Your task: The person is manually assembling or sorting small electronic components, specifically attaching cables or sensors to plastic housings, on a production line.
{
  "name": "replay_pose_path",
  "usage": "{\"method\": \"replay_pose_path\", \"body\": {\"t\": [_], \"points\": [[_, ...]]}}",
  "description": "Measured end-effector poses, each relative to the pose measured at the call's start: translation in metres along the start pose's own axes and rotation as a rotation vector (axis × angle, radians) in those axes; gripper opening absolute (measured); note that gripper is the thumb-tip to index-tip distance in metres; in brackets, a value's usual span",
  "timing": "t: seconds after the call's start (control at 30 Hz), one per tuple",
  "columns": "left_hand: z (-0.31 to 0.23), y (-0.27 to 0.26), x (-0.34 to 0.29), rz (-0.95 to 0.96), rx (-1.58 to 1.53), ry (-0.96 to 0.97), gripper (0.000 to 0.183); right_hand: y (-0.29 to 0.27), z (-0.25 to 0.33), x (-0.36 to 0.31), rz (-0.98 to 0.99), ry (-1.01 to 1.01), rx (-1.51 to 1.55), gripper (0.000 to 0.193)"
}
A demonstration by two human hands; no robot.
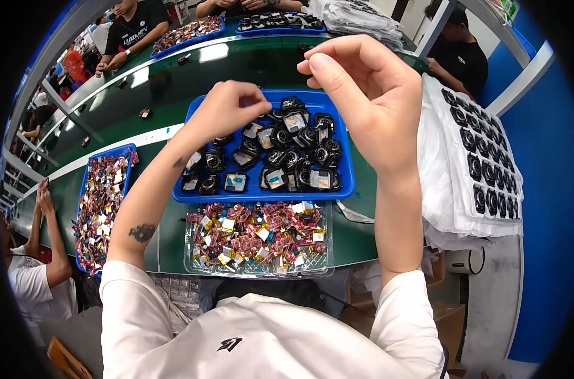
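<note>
My left hand [233, 107] is over the left side of a blue tray [262, 197], its fingers bent toward the thumb. Whatever may lie between those fingertips is too small or hidden to make out. Raised high over the tray's right side is my right hand [372, 88], fingers curled and thumb drawn against them; I cannot see anything held there. Several black plastic housings [293, 158] with round openings fill the tray, some showing pale rectangular parts inside. Just below sits a clear plastic tray [258, 273] heaped with small circuit boards [255, 234] carrying white and yellow pieces.
A second blue tray [133, 165] of similar boards stands at the left. White padded sheets [439, 170] with rows of black housings [489, 151] are stacked at the right. Beyond the green conveyor belt [173, 82] are more trays and co-workers. One person's joined hands [43, 197] show at far left.
</note>
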State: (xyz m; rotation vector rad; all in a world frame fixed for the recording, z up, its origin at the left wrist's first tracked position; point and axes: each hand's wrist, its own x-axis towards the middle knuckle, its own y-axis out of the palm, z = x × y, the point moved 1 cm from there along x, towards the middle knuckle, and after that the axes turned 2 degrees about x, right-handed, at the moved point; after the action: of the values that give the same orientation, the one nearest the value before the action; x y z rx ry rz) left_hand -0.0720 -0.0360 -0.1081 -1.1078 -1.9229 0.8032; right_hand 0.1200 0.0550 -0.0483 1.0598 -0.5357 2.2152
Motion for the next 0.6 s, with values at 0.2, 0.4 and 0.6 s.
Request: {"method": "replay_pose_path", "body": {"t": [0.2,0.4,0.6], "points": [[-0.039,-0.013,-0.115,0.304,0.141,0.161,0.021,0.014,-0.003,-0.004,0.109,0.013,-0.089,0.009],[-0.022,-0.025,-0.123,0.238,-0.179,0.019,0.006,0.03,-0.004,-0.007,0.28,-0.029,-0.149,0.012],[-0.039,-0.052,-0.102,0.036,-0.468,-0.008,0.015,0.032,0.0,-0.01,0.595,-0.23,-0.216,0.015]]}}
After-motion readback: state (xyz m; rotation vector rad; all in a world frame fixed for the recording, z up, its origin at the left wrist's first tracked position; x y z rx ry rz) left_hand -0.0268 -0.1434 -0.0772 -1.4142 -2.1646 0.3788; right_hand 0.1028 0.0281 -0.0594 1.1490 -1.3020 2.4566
